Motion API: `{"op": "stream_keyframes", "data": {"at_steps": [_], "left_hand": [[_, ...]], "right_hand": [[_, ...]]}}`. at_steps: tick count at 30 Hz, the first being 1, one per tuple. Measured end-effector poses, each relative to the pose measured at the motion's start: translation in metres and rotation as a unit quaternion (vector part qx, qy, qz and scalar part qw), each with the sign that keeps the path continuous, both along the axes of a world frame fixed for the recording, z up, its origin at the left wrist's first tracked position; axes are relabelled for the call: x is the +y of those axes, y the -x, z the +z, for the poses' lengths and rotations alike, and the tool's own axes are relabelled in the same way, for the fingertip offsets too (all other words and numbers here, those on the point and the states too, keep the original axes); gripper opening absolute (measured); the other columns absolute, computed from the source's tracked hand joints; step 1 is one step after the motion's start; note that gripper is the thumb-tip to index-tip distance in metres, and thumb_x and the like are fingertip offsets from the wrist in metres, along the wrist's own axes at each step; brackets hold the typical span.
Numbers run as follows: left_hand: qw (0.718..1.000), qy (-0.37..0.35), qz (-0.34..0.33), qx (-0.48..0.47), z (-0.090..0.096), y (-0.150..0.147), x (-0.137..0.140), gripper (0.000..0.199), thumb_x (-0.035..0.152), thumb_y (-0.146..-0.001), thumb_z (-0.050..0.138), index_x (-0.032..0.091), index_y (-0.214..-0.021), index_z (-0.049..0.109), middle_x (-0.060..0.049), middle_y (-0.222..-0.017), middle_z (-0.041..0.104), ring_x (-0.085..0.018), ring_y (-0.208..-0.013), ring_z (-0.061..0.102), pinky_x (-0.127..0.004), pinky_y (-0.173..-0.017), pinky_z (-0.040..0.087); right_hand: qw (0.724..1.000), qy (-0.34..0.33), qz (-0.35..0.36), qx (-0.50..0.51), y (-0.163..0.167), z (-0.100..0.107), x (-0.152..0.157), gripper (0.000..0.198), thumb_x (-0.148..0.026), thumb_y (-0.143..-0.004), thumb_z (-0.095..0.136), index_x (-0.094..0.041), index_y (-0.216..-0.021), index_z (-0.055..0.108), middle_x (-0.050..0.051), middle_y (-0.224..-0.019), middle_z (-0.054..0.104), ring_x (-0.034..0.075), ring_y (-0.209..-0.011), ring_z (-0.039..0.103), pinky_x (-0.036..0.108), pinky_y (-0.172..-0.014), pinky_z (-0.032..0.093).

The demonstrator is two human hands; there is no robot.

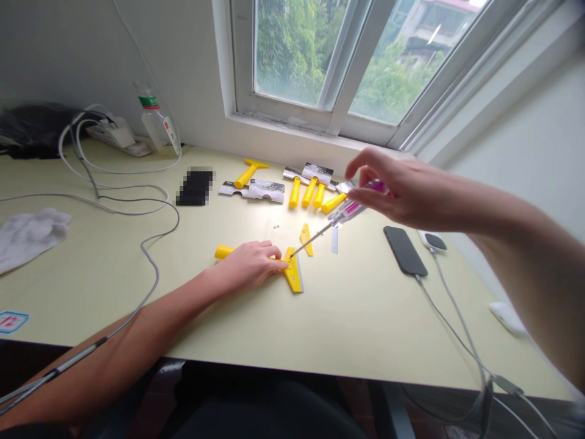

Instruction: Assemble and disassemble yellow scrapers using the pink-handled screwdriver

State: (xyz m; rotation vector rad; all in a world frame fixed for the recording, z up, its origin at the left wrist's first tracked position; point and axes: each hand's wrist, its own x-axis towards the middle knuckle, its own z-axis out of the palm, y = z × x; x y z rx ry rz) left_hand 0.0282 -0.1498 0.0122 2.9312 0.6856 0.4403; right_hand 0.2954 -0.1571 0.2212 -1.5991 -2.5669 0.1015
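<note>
- Left hand (249,263) lies nearest the camera: flat on the tabletop (347,317), fingers together, pressing down the yellow handle of a scraper (292,268). The handle's end sticks out behind the hand and the T-shaped head shows past the fingertips.
- Right hand (393,189) is raised above the tabletop, fingers pinched shut on the pink-and-clear handle of a screwdriver (340,216). The shaft slants down-left and the tip sits on the scraper head, apparently at a screw.
- A loose yellow plate (306,238) lies just beside the head, a thin blade strip (335,241) near it, and two tiny screws (276,226) a little further back.
- Judgement: this scraper is mid-way through screw work, with parts already off and screws out. Whether the screw is being loosened or tightened cannot be told.
- A row of more yellow scrapers (311,190), some with packaging cards, lies toward the window and looks untouched, so most of the batch appears left to do.
- Also there: a dark phone (404,250) on a cable to the right, white cables (137,201) and a white cloth (30,235) to the left, and a bottle (153,125) by the wall.
</note>
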Motion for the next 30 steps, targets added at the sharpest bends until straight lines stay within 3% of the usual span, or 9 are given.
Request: {"op": "stream_keyframes", "data": {"at_steps": [3,8,13,18,22,26,30], "left_hand": [[1.000,0.001,-0.004,0.003,0.000,0.000,0.000,0.026,0.022,-0.099,0.049,0.028,-0.113,0.070,-0.005,-0.100,0.069,-0.018,-0.087,0.062,-0.029,-0.073,0.048],[1.000,-0.004,-0.003,0.006,0.001,0.000,0.001,0.027,0.021,-0.099,0.049,0.027,-0.113,0.070,-0.005,-0.101,0.068,-0.017,-0.086,0.062,-0.029,-0.073,0.048],[1.000,-0.005,-0.006,-0.006,0.002,0.000,0.000,0.025,0.020,-0.098,0.050,0.026,-0.110,0.071,-0.004,-0.098,0.068,-0.017,-0.084,0.062,-0.028,-0.072,0.048],[1.000,-0.012,-0.003,0.005,0.002,-0.001,0.000,0.026,0.019,-0.098,0.049,0.027,-0.111,0.070,-0.005,-0.100,0.068,-0.017,-0.085,0.062,-0.028,-0.072,0.048],[1.000,-0.004,-0.003,0.009,0.003,-0.001,0.000,0.025,0.021,-0.099,0.049,0.026,-0.111,0.070,-0.004,-0.099,0.068,-0.017,-0.085,0.061,-0.029,-0.072,0.048],[1.000,-0.008,-0.005,-0.004,0.003,-0.001,0.000,0.025,0.021,-0.099,0.049,0.025,-0.110,0.071,-0.005,-0.096,0.067,-0.017,-0.084,0.061,-0.028,-0.071,0.047],[1.000,-0.010,-0.003,-0.012,0.002,-0.001,0.000,0.024,0.022,-0.099,0.049,0.025,-0.108,0.071,-0.005,-0.093,0.066,-0.017,-0.082,0.060,-0.028,-0.069,0.047]], "right_hand": [[0.996,0.036,0.068,0.051,-0.004,0.001,0.002,0.044,-0.050,-0.084,0.061,-0.027,-0.122,0.055,0.006,-0.106,0.069,0.024,-0.085,0.065,0.037,-0.071,0.050],[0.999,-0.037,-0.011,-0.025,0.003,-0.001,0.000,0.035,-0.051,-0.090,0.051,-0.021,-0.103,0.065,0.007,-0.078,0.068,0.025,-0.072,0.063,0.036,-0.066,0.045],[0.995,0.021,0.094,0.019,0.007,0.002,-0.003,0.034,-0.047,-0.091,0.050,-0.024,-0.113,0.060,0.008,-0.099,0.070,0.024,-0.082,0.064,0.036,-0.070,0.047],[0.997,-0.056,-0.022,-0.043,0.007,-0.001,-0.001,0.041,-0.055,-0.093,0.043,-0.019,-0.103,0.062,0.009,-0.074,0.067,0.026,-0.068,0.063,0.039,-0.064,0.045],[0.997,0.025,0.067,-0.001,0.003,0.000,0.002,0.035,-0.046,-0.091,0.050,-0.025,-0.119,0.052,0.010,-0.108,0.069,0.025,-0.087,0.065,0.038,-0.069,0.050],[1.000,0.017,0.018,0.002,0.002,-0.001,-0.001,0.031,-0.049,-0.092,0.050,-0.024,-0.109,0.054,0.009,-0.096,0.071,0.025,-0.083,0.067,0.038,-0.068,0.051],[0.998,-0.007,0.048,0.043,-0.005,-0.004,-0.004,0.025,-0.042,-0.091,0.056,-0.023,-0.106,0.054,0.011,-0.103,0.069,0.023,-0.089,0.068,0.034,-0.069,0.052]]}}
